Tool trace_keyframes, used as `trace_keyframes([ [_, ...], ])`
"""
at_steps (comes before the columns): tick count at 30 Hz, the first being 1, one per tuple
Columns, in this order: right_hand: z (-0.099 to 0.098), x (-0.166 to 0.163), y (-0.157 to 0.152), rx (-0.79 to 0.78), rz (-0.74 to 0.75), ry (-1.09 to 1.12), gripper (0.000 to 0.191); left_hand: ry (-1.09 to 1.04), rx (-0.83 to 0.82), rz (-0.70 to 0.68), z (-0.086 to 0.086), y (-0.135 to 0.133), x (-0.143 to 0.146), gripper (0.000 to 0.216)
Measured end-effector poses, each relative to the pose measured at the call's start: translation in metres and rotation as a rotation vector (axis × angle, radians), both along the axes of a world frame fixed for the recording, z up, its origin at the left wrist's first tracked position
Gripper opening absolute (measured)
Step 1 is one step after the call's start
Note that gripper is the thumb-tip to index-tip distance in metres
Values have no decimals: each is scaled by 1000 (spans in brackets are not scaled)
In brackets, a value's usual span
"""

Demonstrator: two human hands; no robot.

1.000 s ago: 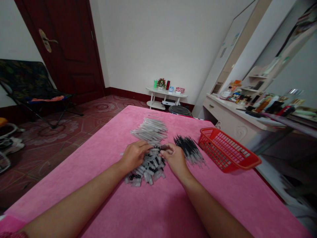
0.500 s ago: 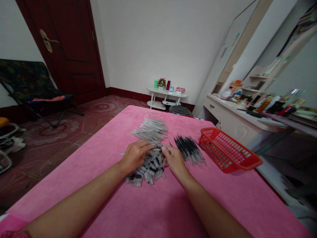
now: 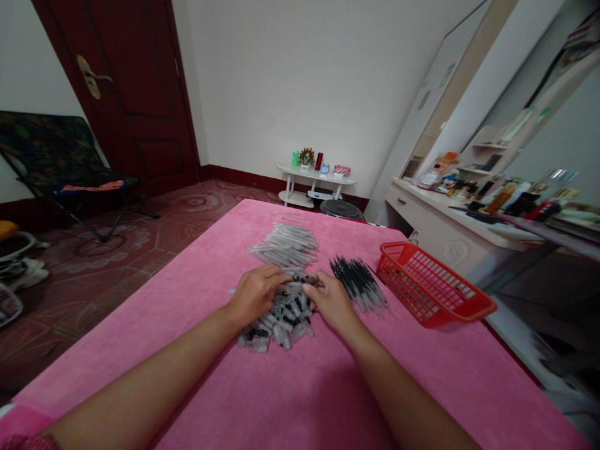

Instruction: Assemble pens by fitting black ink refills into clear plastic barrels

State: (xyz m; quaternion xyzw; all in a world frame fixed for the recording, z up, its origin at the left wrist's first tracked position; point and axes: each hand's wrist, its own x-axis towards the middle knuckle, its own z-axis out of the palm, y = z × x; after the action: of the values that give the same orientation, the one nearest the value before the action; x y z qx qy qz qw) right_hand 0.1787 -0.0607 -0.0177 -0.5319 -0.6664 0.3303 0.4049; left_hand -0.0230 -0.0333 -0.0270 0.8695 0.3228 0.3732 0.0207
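Note:
My left hand [image 3: 255,292] and my right hand [image 3: 330,299] rest on a heap of small clear and black pen caps [image 3: 281,319] on a pink cloth-covered table [image 3: 290,387]. Both hands have their fingers curled into the heap, fingertips nearly meeting at its far edge. My right hand pinches a small dark piece I cannot make out. What my left hand grips is hidden. A pile of clear pen barrels [image 3: 285,245] lies just beyond the hands. A bundle of black refills [image 3: 359,282] lies to the right of my right hand.
A red plastic basket [image 3: 434,284] sits at the table's right edge. Behind it stands a white dresser [image 3: 445,225] with bottles and a mirror. A small white side table [image 3: 315,181], a dark red door [image 3: 131,87] and a folding chair [image 3: 56,162] are farther back.
My right hand's fingers slid a little left and closed into a pinch at the heap's far edge. My left hand stays put on the heap.

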Motion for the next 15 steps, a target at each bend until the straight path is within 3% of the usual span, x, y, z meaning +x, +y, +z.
trace_keyframes([
  [4, -3, 2, 2, -53, 12, -56, 43, 1, 8, -10, 0, 0, 0, 27],
  [9, -3, 3, 3, -18, 51, 59, 22, 3, 19, -14, 2, -1, 1, 27],
  [13, -2, 4, 2, -93, 53, -10, 38, 10, 36, -21, 1, -1, 1, 25],
  [15, -2, 5, 2, -70, 37, -11, 37, -2, 33, -13, 1, 0, 1, 25],
])
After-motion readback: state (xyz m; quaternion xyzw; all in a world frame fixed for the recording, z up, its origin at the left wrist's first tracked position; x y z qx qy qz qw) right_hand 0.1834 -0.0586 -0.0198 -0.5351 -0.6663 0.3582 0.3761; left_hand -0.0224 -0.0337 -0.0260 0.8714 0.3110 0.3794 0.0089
